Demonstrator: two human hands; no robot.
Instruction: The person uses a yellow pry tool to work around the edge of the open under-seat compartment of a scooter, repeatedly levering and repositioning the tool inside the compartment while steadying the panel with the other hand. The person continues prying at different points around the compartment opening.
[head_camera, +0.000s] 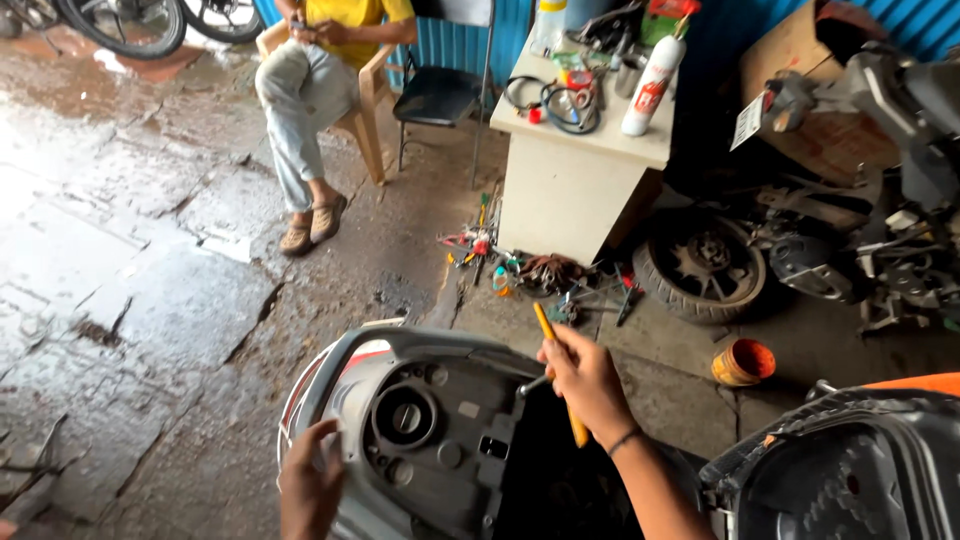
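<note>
Your right hand (582, 380) is clamped around a yellow-handled screwdriver (556, 372), shaft angled down toward the open rear body of the scooter (430, 440). Your left hand (308, 490) presses on the grey tail panel (335, 375) at the left edge of that rear body, fingers spread over the rim and wrapped around nothing.

The seat (850, 470) is raised and stands to the right of the rear body. This exposes the grey inner tray and, at its centre, the round fuel filler cap (405, 418). The screwdriver handle sits just right of the cap, above the dark storage opening.

Progress, as judged from the present layout: access is gained, with the seat up and the inner tray uncovered. The tail panel and tray remain seated on the frame, so fastener removal appears at an early stage. Whether the tip is engaged in a screw cannot be told; your hand hides it.

Beyond the rear body lie scattered hand tools (520, 270) beside a white cabinet (570, 180). An orange tub (743, 362) stands to the right.
</note>
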